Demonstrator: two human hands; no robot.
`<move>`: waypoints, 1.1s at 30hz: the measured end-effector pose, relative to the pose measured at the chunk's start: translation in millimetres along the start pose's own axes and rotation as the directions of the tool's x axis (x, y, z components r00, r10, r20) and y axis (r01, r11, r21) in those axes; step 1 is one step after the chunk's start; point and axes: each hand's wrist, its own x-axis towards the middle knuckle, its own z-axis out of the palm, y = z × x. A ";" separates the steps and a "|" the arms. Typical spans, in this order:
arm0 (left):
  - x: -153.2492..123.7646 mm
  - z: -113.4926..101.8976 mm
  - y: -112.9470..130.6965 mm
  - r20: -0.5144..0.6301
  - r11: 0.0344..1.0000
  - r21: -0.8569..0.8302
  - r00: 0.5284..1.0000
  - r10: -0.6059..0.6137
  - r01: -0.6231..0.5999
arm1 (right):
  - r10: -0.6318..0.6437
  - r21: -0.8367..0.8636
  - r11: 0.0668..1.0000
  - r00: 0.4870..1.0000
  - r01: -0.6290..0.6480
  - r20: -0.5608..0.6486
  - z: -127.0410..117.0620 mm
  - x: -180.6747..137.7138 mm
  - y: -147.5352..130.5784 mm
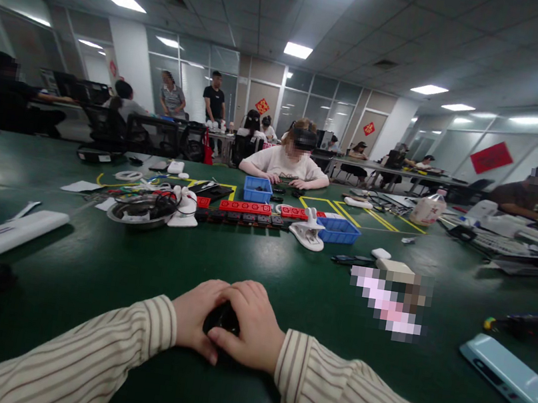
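My two hands meet low in the middle of the green table (88, 262), both in striped sleeves. My left hand (196, 315) and my right hand (253, 327) are closed together around a small black object (222, 319). Only a dark patch of it shows between my fingers, so I cannot name it. My right fingers curl over its top. Beyond my hands lies a row of red and black parts (247, 210), flanked by two blue bins (257, 190) (338, 231).
A white power strip (1, 234) lies at the left, a metal bowl (141, 209) behind it. A pale blue case (509, 372) lies at the right. White clamps (308, 231) stand mid-table. A person in a white shirt (287, 164) works opposite; others sit around.
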 end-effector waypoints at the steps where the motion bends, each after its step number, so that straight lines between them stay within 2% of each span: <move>1: 0.1 -0.1 2.2 -0.006 1.000 0.025 1.000 -0.001 0.001 | 0.027 -0.016 1.000 1.000 -0.027 -0.007 0.8 -0.2 0.6; 5: 0.7 2.0 8.9 -0.035 0.991 0.129 0.999 -0.020 0.025 | 0.091 -0.078 0.993 0.996 -0.091 -0.003 3.3 -0.1 1.4; 8: 1.3 3.6 9.6 -0.045 0.985 0.162 0.998 -0.048 0.055 | 0.089 -0.089 0.992 0.995 -0.085 0.043 2.8 0.6 0.7; 14: 3.0 2.7 2.6 0.018 0.998 0.032 0.998 -0.062 0.061 | -0.077 0.004 0.997 0.994 0.076 0.075 -0.1 1.8 -1.3; 18: 3.2 1.6 -4.2 0.060 0.997 -0.026 0.996 -0.065 0.067 | -0.231 0.063 0.972 0.970 0.227 0.078 0.8 2.5 -1.2; 21: 2.3 -0.1 -8.5 0.107 0.999 -0.040 0.994 -0.030 0.035 | -0.296 0.096 0.953 0.952 0.288 0.082 1.3 2.3 -0.9; 25: 0.6 -3.1 -10.0 0.067 1.000 -0.011 0.998 -0.023 0.024 | -0.343 0.143 0.930 0.939 0.338 0.011 -1.2 1.9 -3.2; 27: 0.2 -4.8 -9.0 0.011 0.999 0.003 0.999 -0.032 0.032 | -0.328 0.149 0.931 0.942 0.335 -0.065 -3.7 1.9 -5.4; 29: 0.2 -5.9 -7.2 -0.025 0.999 0.024 0.999 -0.031 0.032 | -0.260 0.136 0.952 0.959 0.275 -0.117 -5.8 1.7 -7.1; 33: 0.4 -3.8 -1.3 -0.033 0.991 0.129 0.999 -0.016 0.020 | 0.012 0.068 0.998 0.995 -0.005 -0.102 -4.5 0.7 -6.5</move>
